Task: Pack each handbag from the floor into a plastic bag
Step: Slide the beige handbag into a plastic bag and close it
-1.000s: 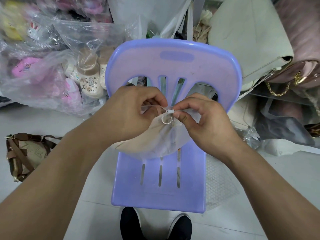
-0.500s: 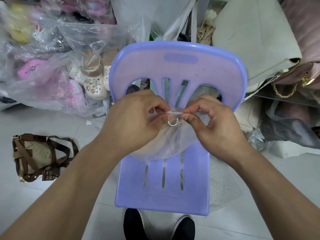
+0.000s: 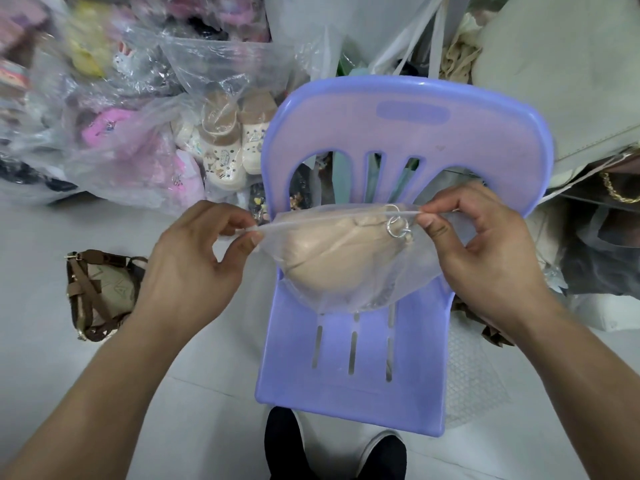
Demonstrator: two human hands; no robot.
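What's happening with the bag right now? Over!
Left hand and right hand each pinch one end of the plastic bag top. Beige handbag inside, over purple chair. Brown handbag waits on floor. Nothing blocking.

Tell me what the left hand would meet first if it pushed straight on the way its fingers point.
The left hand pinches the plastic bag at its left top corner, fingers pointing right. Going on, it would press into the beige handbag inside, and probably the right hand after that.

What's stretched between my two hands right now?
In the head view, the top edge of the clear plastic bag spans from the left hand to the right hand, with the beige handbag inside.
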